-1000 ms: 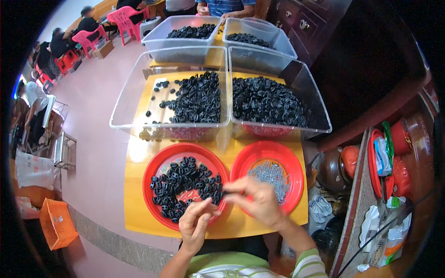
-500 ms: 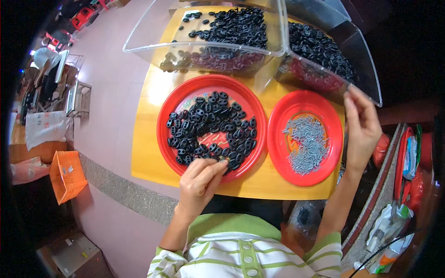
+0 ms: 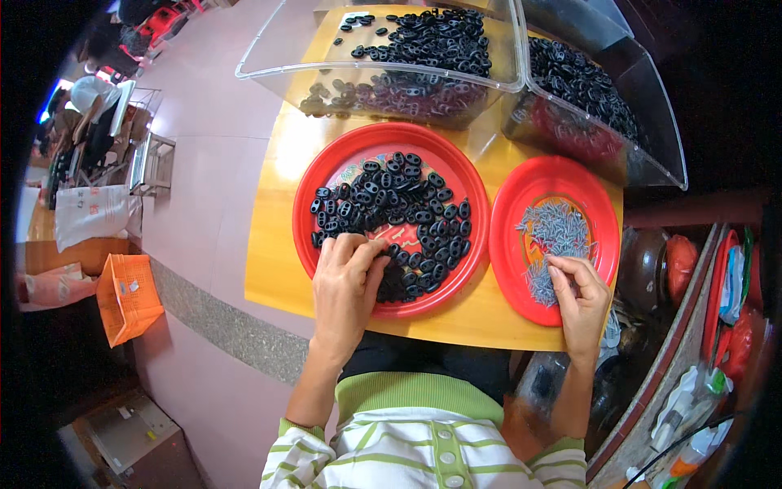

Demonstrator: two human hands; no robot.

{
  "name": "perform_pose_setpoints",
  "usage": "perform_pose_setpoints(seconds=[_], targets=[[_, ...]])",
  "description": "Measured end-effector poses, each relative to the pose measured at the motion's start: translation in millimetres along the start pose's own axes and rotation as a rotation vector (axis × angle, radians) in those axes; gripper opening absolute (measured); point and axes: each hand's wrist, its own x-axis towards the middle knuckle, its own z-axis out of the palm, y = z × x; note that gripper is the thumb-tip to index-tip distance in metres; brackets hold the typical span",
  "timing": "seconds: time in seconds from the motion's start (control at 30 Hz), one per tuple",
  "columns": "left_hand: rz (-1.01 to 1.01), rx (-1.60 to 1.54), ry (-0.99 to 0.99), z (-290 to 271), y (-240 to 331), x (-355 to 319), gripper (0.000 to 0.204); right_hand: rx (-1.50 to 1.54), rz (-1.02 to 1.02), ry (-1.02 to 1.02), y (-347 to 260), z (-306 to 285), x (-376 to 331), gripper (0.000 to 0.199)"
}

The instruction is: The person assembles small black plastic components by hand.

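A round red plate [image 3: 472, 275] holds many small black oval pieces [image 3: 391, 189], each with two holes. My left hand [image 3: 344, 277] is over its near left part, fingers bent and closed among the pieces; what they hold, if anything, is hidden. To the right, a red oval plate [image 3: 507, 244] carries a pile of thin grey screw-like pins [image 3: 558, 228]. Over the near part of this pile is my right hand [image 3: 582, 303], thumb and forefinger brought together at the pins. Anything between those fingertips is too small to make out.
Both plates are on a yellow tabletop [image 3: 273, 244]. Behind them stand a clear bin [image 3: 285, 61] and a second clear bin [image 3: 664, 155], both with more black pieces. An orange basket [image 3: 130, 300] is on the left. Bags and bottles crowd a ledge [image 3: 652, 375] at right.
My right hand has come from beside the right clear bin down to the grey pins. My left hand has shifted slightly farther into the round plate. The whole view has moved a little.
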Motion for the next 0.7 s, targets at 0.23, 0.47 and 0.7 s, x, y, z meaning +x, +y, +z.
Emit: perform_pose_setpoints(seconds=[0.23, 0.47, 0.7], targets=[[0.134, -0.391, 0.013, -61, 62, -4, 0.019, -0.051, -0.003, -0.029, -8, 2, -14, 0.013], [0.203, -0.651, -0.012, -123, 139, -18, 0.014, 0.055, -0.151, -0.220, -34, 47, -14, 0.014], [0.880, -1.189, 0.005, -88, 123, -3, 0.025, -0.057, -0.492, -0.282, -68, 103, 2, 0.018]])
